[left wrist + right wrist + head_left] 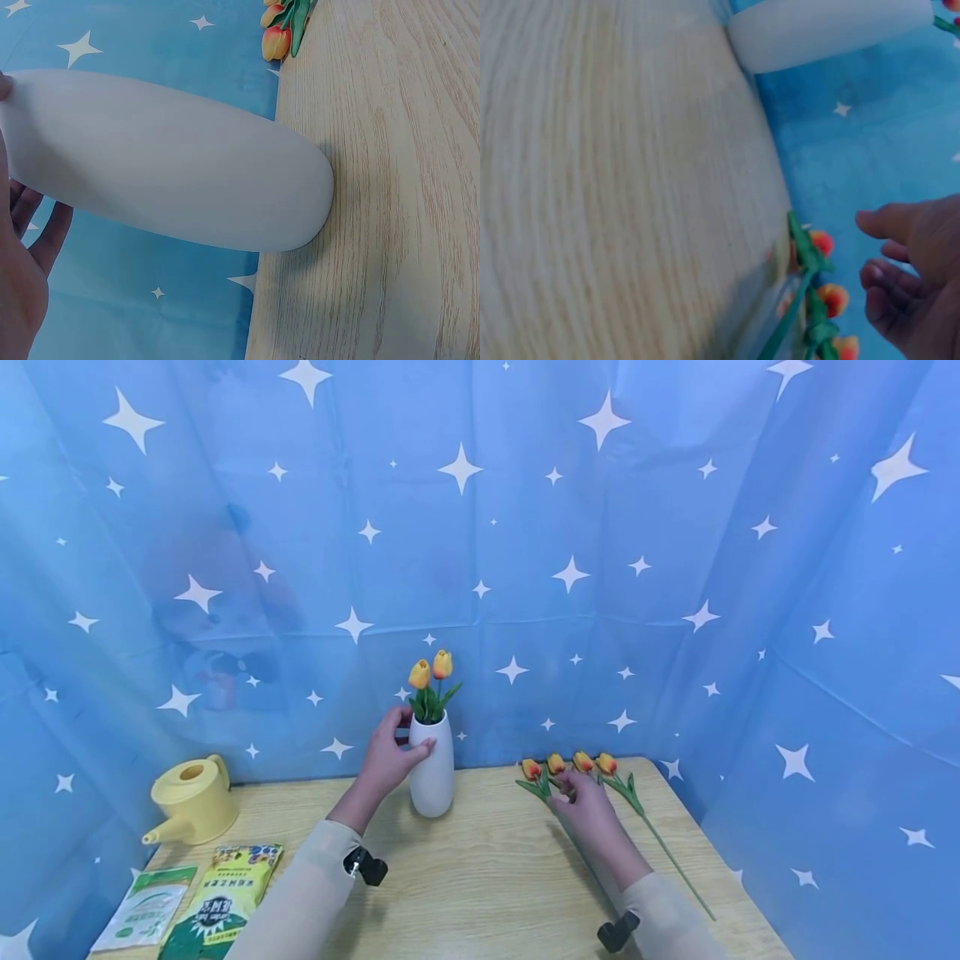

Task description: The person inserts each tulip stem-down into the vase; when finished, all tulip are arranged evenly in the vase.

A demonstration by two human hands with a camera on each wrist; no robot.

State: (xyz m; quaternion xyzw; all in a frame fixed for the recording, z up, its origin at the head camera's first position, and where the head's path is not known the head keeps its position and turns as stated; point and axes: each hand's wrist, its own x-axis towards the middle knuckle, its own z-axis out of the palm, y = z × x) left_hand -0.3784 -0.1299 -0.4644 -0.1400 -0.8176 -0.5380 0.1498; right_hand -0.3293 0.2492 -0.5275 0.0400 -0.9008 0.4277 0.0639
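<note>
A tall white vase point(432, 772) stands upright near the table's back edge, with yellow-orange tulips point(419, 675) and green leaves rising from its mouth. My left hand point(384, 758) grips the vase near its top, thumb on the front and fingers around the side. To the right, several artificial tulips point(606, 764) lie in a row, heads at the back edge, stems toward me. Over them hovers my right hand point(592, 822), fingers loosely bent. In the right wrist view, a gap shows between this hand point(922, 277) and the tulip heads point(832, 298); nothing is in its grasp.
On the left of the wooden table point(472, 877) stands a yellow watering can point(197, 806). In front of it lie a green-and-yellow bag point(217, 906) and a white-and-green packet point(146, 906). A blue curtain point(480, 543) with white stars hangs behind and at both sides.
</note>
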